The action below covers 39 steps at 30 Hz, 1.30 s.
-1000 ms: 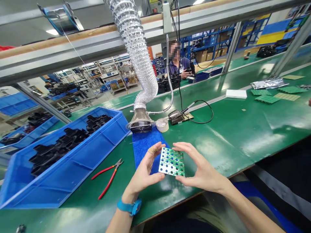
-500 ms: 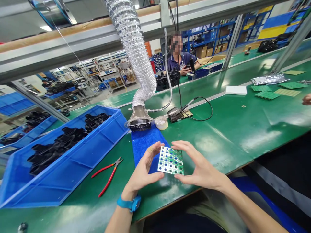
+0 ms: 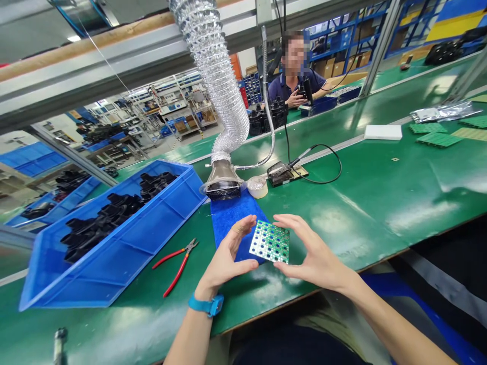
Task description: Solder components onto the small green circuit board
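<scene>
L hand [image 3: 224, 258] and R hand [image 3: 315, 253] are apart, 1 on each side, and their fingertips [image 3: 274, 218] seem to pinch the edges of a square green PCB w/ rows of round blue and white dots [image 3: 269, 242]. The board looks held just above a long blue cloth mat [image 3: 233, 223], at 12 o'clock from the wrists. A blue rubber wrist band [image 3: 205, 305] sits on the L wrist.

At 9 o'clock, red-handled steel side cutters [image 3: 177, 266] lie on the green bench top [image 3: 361, 203]. Past them, a wide blue plastic tray [image 3: 163, 223] holds lots of black plastic parts [image 3: 106, 213].

At 12 o'clock stand a round tape roll [image 3: 257, 187], a black solder iron stand [image 3: 283, 175] and a bendy silver duct [image 3: 213, 66]. At 2 o'clock, far off, lie a white foam block [image 3: 382, 132] and flat green boards [image 3: 437, 139].

Vs 1 s ago, the grip looks the same; mostly the view has moved. So the PCB is still in hand, not set down.
</scene>
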Motion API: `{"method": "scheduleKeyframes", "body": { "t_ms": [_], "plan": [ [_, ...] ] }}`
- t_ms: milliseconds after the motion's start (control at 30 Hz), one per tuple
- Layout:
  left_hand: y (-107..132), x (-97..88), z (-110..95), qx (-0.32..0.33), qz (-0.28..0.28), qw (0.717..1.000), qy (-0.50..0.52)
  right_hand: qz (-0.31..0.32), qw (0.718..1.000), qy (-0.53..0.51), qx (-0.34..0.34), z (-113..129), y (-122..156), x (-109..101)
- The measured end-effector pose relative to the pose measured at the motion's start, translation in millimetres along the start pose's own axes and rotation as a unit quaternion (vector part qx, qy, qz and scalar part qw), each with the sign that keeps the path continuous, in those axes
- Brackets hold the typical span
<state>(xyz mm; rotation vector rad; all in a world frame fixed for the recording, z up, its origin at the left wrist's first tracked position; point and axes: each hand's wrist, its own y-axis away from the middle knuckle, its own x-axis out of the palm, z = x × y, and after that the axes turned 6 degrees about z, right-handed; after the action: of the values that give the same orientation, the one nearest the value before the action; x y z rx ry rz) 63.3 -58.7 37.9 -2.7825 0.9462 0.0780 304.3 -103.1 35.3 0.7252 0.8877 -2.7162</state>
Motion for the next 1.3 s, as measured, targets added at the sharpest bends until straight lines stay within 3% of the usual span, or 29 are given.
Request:
{"method": "scheduleKeyframes", "body": {
  "t_ms": [67, 200, 300, 467, 567, 900, 1167, 1300],
  "plan": [
    [1.8, -4.5, -2.7, -0.009, -0.056, 0.998, -0.019, -0.041, 0.998, 0.035, 0.021, -2.5, -9.7, 7.5],
    [9.2, -25.2, -3.5, -0.038, -0.246, 0.967, -0.050, -0.094, 0.982, 0.135, 0.091, -4.1, -47.4, 32.2],
    [19.3, -47.9, 2.7, -0.054, -0.353, 0.931, -0.077, -0.044, 0.970, 0.201, 0.133, -0.3, -79.3, 56.2],
    [40.0, -75.3, 21.8, -0.071, -0.427, 0.890, -0.141, 0.016, 0.947, 0.272, 0.170, 4.5, -111.2, 92.8],
    [46.8, -77.4, 28.8, -0.073, -0.434, 0.885, -0.154, 0.020, 0.932, 0.304, 0.195, 2.4, -119.4, 109.0],
    [53.2, -66.6, 26.4, -0.072, -0.384, 0.908, -0.153, 0.021, 0.901, 0.370, 0.225, -6.1, -126.6, 141.6],
    [51.8, -62.7, 25.3, -0.074, -0.357, 0.912, -0.187, 0.030, 0.897, 0.367, 0.243, -1.7, -121.8, 144.3],
    [52.8, -74.7, 26.5, -0.087, -0.329, 0.915, -0.218, 0.000, 0.915, 0.340, 0.217, -1.6, -115.0, 129.8]
  ]
}}
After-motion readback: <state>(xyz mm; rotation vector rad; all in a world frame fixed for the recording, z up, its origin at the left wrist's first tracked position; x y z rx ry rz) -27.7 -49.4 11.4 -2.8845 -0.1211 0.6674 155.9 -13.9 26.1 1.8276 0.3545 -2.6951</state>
